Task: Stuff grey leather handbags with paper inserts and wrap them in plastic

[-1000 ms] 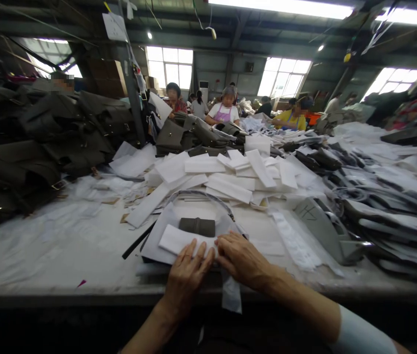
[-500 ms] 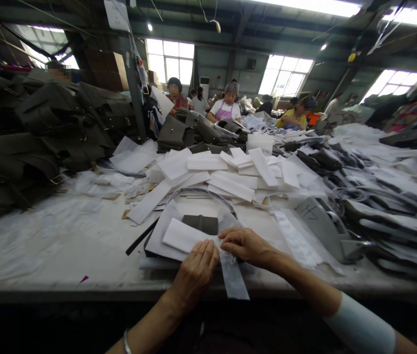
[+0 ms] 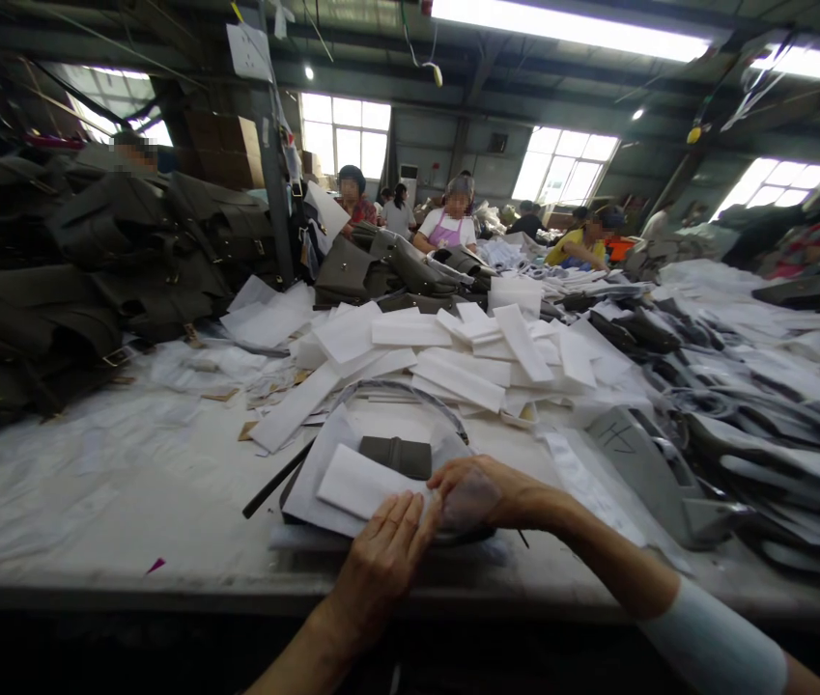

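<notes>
A dark handbag (image 3: 396, 457) lies in front of me, mostly covered by a thin white sheet (image 3: 314, 483). Its wrapped handle (image 3: 410, 388) arches away on the far side. Across the sheet rests a white foam strip (image 3: 358, 485). My left hand (image 3: 384, 560) presses flat on the near right end of that strip, fingers stretched out. Beside it, my right hand (image 3: 500, 490) pinches a thin translucent strip (image 3: 471, 499), which is folded up over the fingers. The right fingertips almost meet the left ones, and what lies beneath them is hidden.
Loose white foam pieces (image 3: 460, 376) are heaped behind the bag. Stacked grey bag parts (image 3: 757, 473) stand at the right, and finished-looking dark bags (image 3: 18, 328) pile up at the left. A dark strap (image 3: 275, 480) sticks out leftward. Co-workers (image 3: 449, 227) are at the far side.
The translucent strip hung down over the bag's near edge; now it is lifted and folded by my right hand. My left hand stays pressed on the foam. The view has shifted slightly.
</notes>
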The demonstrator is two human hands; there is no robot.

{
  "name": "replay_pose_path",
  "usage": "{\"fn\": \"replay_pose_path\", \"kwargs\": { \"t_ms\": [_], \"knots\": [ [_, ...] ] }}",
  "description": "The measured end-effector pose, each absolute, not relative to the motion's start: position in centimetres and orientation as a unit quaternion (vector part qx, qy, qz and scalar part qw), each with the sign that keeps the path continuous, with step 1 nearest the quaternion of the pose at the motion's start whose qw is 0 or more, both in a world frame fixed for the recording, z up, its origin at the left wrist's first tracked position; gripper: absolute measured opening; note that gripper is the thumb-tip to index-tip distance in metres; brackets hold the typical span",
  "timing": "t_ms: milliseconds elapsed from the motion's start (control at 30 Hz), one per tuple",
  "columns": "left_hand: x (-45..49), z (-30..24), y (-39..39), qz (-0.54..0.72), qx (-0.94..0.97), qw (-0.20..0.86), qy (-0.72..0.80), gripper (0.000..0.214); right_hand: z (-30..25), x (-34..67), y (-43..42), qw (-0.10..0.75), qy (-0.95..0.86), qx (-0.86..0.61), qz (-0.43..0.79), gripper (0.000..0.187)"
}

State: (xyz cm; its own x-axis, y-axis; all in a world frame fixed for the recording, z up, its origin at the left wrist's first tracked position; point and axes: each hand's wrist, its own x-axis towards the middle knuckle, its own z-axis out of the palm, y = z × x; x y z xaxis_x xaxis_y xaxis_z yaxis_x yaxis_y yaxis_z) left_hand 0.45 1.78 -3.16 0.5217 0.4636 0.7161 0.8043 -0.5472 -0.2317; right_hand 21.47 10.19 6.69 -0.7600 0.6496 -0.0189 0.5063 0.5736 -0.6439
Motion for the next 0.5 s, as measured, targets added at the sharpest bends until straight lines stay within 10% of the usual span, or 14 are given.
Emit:
{"fn": "replay_pose_path", "kwargs": {
  "t_ms": [500],
  "knots": [
    [1.5, -5.8, 2.5, -0.418, -0.763, 0.285, -0.401, 0.039, 4.8, 18.7, 18.5, -0.053, -0.872, -0.479, 0.092, 0.034]
  ]
}}
